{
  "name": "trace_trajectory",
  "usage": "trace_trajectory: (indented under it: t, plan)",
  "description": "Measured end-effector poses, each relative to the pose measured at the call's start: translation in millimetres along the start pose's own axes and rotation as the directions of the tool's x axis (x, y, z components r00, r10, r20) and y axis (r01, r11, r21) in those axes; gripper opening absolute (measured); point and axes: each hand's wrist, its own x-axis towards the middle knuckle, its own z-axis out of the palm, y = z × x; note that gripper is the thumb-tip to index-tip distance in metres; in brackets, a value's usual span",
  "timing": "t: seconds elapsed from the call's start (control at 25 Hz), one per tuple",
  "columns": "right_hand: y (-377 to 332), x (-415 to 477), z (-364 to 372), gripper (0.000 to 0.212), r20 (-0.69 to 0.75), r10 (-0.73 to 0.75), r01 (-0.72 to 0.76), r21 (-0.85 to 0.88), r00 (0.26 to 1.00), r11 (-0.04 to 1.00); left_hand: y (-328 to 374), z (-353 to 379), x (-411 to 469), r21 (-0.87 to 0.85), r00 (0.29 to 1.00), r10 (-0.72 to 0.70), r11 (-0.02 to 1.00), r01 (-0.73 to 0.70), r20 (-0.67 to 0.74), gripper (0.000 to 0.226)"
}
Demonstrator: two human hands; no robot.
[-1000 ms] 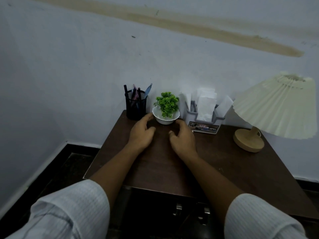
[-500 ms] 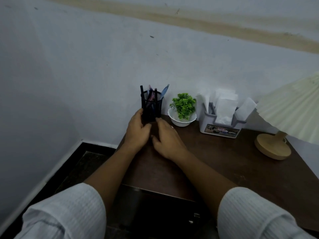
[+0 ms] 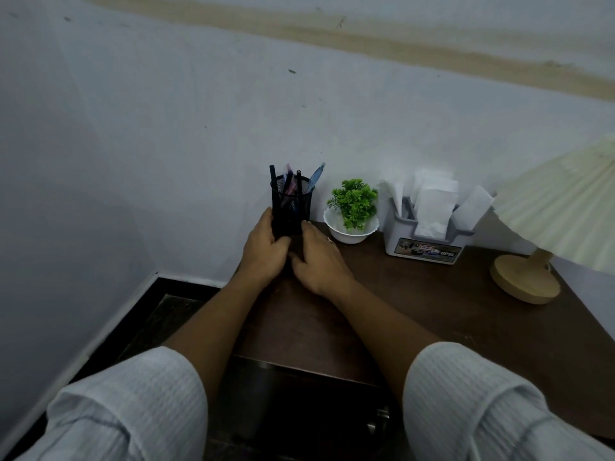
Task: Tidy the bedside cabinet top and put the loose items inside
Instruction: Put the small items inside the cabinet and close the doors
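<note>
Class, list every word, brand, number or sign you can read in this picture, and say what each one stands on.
"OPEL": on the sticker on the front of the grey tissue holder.
The rest of that sticker, a red patch and small print: too blurred to read.
Nothing else in view carries readable text.

The grey plastic tissue holder point(image 3: 422, 239), standing at the far side of the dark brown counter point(image 3: 416, 311), carries a front label point(image 3: 427, 251) reading "OPEL" at its right end; the label's smaller print is too blurred to read.
</note>
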Motion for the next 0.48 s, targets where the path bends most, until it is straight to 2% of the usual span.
trace_trajectory:
  t: [0.04, 0.12, 0.24, 0.36, 0.48]
  plan:
    - [-0.2, -6.8, -5.5, 0.074, -0.001, 0.032, -0.031, 0.059, 1.0, 0.998, 0.5, -0.2, -4.7, -0.004, 1.0, -0.008, 1.0, 0.008, -0.013, 0.044]
    - [3.0, -30.5, -22.0, 0.069, 0.013, 0.089, -0.09, 0.164, 0.996, 0.982, -2.0, 0.7, -17.7, 0.015, 1.0, -0.02, 1.0, 0.02, -0.023, 0.054]
    - [22.6, -75.4, -49.0, 0.054, 0.023, 0.157, -0.157, 0.295, 0.987, 0.943, 1.4, 8.1, -39.1, 0.142, 1.0, -0.028, 0.99, 0.028, -0.002, 0.055]
    - [51.8, -122.4, -84.0, 0.041, 0.006, 0.243, -0.229, 0.351, 0.97, 0.908, 24.1, 30.4, -65.1, 0.287, 0.994, 0.01, 0.957, -0.042, 0.112, 0.045]
    - [82.1, -166.2, -125.6, 0.036, -0.024, 0.349, -0.319, 0.356, 0.937, 0.879, 54.5, 64.9, -90.1, 0.265, 0.958, 0.035, 0.958, -0.114, 0.286, 0.042]
